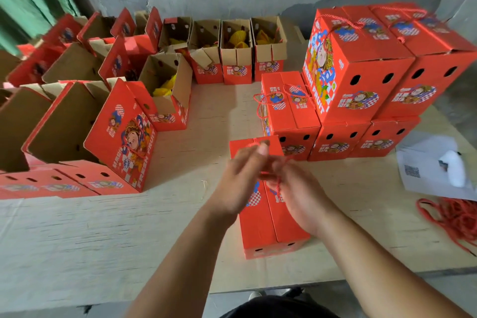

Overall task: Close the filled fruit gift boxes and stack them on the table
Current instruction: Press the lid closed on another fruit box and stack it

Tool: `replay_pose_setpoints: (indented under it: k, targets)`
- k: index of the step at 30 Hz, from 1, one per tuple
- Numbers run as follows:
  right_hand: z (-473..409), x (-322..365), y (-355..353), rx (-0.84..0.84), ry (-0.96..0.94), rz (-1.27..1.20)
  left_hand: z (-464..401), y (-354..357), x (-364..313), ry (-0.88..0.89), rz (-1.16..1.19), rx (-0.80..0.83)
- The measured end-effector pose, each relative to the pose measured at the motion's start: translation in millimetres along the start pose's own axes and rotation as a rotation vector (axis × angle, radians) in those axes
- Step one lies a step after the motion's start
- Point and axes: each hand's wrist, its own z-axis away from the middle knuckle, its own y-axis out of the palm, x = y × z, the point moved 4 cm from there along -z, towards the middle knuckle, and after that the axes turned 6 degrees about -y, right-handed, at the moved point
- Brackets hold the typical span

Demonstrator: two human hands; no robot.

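A closed red fruit gift box [268, 224] stands on the table in front of me, its two top flaps folded together. Above its top, my left hand [241, 181] and my right hand [296, 192] meet, both pinching a thin red cord [278, 183] that runs to the box lid. Behind it at the right stands a stack of closed red boxes [361, 80] two layers high, with one single closed box [290, 111] beside it carrying a red cord handle.
Open boxes with yellow netted fruit [237, 49] line the back and left of the table. More open red boxes [85, 134] crowd the left side. A bundle of red cords [454, 219] and a white paper sheet [433, 170] lie at the right edge.
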Motion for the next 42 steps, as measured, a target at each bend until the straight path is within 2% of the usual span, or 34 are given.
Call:
replay_pose_setpoints:
  k: [2,3,4,6,8,10,13,15,17,19,22,25,30,33,36,40,42]
  targets:
    - [10,-2,27,0.205,0.035,0.145,7,10,11,0.035,-0.347,0.089]
    - [13,-7,34,0.233,0.060,0.146,10,10,15,0.073,-0.531,0.094]
    - [13,-10,37,0.220,0.075,0.131,11,7,16,0.133,-0.688,0.066]
    - [5,2,34,0.075,0.108,0.050,12,-10,12,0.283,-0.778,-0.094]
    - [-9,25,25,-0.094,0.160,-0.046,14,-35,13,0.293,-0.592,-0.316]
    - [-24,52,22,-0.099,0.149,0.025,13,-49,25,0.105,-0.270,-0.403]
    - [-37,88,33,0.037,-0.009,-0.055,14,-40,41,-0.092,-0.005,-0.294]
    - [-34,108,42,0.130,-0.085,-0.222,18,-31,45,-0.135,0.212,-0.215]
    - [-28,111,43,0.151,-0.088,-0.323,22,-28,46,-0.125,0.331,-0.178]
    - [-21,97,40,0.078,-0.039,-0.290,22,-28,48,-0.150,0.308,-0.191]
    - [-16,73,39,-0.035,0.050,-0.009,23,-26,57,-0.256,0.188,-0.203]
    - [-19,73,44,-0.013,0.131,0.090,28,-22,67,-0.288,0.186,-0.179]
    - [-20,118,51,0.240,-0.095,0.029,32,-22,52,-0.082,0.226,-0.146]
    - [-17,118,42,0.230,-0.164,0.113,31,-20,49,-0.032,0.101,-0.145]
    - [-24,100,15,0.080,-0.050,0.383,31,-16,64,-0.101,0.098,-0.184]
    - [-33,75,-27,0.092,0.048,0.905,18,-23,89,-0.241,-0.011,-0.271]
    - [-33,66,-45,0.046,0.026,1.011,6,-30,96,-0.281,-0.046,-0.315]
